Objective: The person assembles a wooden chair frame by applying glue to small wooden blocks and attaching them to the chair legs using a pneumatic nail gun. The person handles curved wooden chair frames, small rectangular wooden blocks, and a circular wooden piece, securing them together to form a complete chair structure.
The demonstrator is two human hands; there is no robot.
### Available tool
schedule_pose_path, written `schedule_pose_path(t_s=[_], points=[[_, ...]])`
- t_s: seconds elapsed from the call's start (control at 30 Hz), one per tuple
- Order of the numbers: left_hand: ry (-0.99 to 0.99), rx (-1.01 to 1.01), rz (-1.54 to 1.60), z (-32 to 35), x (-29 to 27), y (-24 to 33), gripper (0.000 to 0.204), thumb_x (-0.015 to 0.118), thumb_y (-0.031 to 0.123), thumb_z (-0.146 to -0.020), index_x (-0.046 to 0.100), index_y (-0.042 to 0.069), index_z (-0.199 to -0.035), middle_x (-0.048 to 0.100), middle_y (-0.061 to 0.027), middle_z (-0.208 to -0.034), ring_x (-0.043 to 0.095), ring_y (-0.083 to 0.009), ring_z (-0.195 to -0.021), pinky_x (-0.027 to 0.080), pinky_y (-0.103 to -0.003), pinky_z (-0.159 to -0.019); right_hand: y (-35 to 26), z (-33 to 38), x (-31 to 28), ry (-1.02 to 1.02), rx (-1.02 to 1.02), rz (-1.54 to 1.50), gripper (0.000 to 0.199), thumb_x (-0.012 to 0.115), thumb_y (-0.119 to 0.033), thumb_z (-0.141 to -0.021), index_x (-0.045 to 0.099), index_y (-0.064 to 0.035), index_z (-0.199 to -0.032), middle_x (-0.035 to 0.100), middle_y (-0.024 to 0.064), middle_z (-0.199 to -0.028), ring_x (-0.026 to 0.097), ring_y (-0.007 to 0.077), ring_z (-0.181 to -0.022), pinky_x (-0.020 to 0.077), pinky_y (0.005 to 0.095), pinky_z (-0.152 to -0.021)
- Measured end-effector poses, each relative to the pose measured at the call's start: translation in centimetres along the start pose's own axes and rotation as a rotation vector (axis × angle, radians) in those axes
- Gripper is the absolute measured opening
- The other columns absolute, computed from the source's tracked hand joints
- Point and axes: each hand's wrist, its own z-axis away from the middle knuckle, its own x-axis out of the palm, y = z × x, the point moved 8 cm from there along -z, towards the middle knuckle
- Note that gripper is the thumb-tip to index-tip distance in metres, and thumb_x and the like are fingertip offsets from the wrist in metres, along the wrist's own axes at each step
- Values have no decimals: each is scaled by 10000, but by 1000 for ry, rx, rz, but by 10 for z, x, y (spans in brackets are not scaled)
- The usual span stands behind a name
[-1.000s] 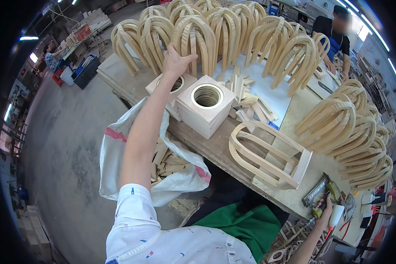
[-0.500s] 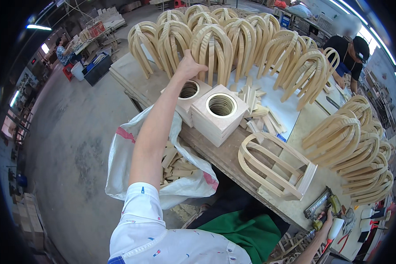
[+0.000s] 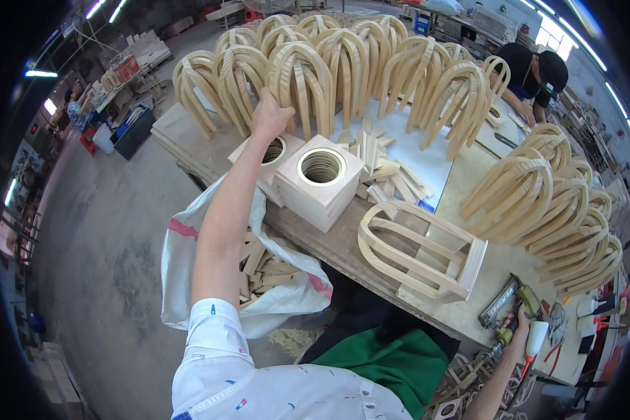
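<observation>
My left hand [image 3: 270,117] reaches far across the bench, its fingers closed round a leg of an arched wooden frame [image 3: 302,73]. That frame stands upright among several like it. Just below my hand are two stacks of square wooden boards with round holes, the nearer stack [image 3: 316,192] partly hiding the farther stack [image 3: 239,155]. At the lower right my right hand [image 3: 516,337] is wrapped round the handle of a nail gun [image 3: 528,299], which rests at the bench edge. Between my hands an arched frame with a square base [image 3: 427,262] lies on its side.
Loose wood strips [image 3: 392,171] lie behind the board stacks. A white sack [image 3: 178,262] of offcuts stands against the bench's near edge. More arched frames [image 3: 567,210] crowd the right side. A white glue bottle [image 3: 536,341] is beside my right hand. A co-worker [image 3: 532,77] bends over the far right.
My view has turned slightly, so the bench and frames sit farther left in the picture. Both hands keep their grips. The co-worker's head is lower.
</observation>
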Motion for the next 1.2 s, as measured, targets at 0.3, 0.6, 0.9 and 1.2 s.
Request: schedule_pose_path(t_s=[0.3, 0.6, 0.9, 1.2], points=[[147, 74, 386, -29, -51, 7, 542, 708, 197, -678, 525, -52, -1123, 657, -233, -1004, 649, -345, -956, 505, -402, -843, -1, 2, 3, -11, 8, 1, 190, 600, -223, -934, 548, -41, -923, 592, 65, -707, 547, 122, -532, 462, 242, -451], [151, 139, 511, -25, -171, 64, 415, 678, 181, -767, 582, 10, -1132, 671, -108, -971, 677, -205, -827, 567, -349, -636, 2, -7, -11, -4, -7, 18, 197, 602, -232, -934, 551, -42, -921, 597, 64, -713, 547, 117, -539, 461, 232, -458], [243, 92, 235, 10, -257, -49, 412, 685, 180, -742, 563, -93, -1026, 669, -161, -885, 680, -204, -780, 544, -312, -624, 5, -7, -10, -43, 20, 24, 208, 593, -251, -942, 528, -56, -971, 597, 55, -721, 535, 107, -549, 455, 222, -468], [383, -170, -104, 26, -195, -149, 584, 700, 239, -691, 480, -45, -1151, 645, -259, -1030, 629, -387, -994, 482, -429, -859, 9, -16, -13, -46, 6, 41, 224, 590, -263, -947, 526, -54, -999, 598, 56, -721, 537, 102, -548, 457, 216, -466]])
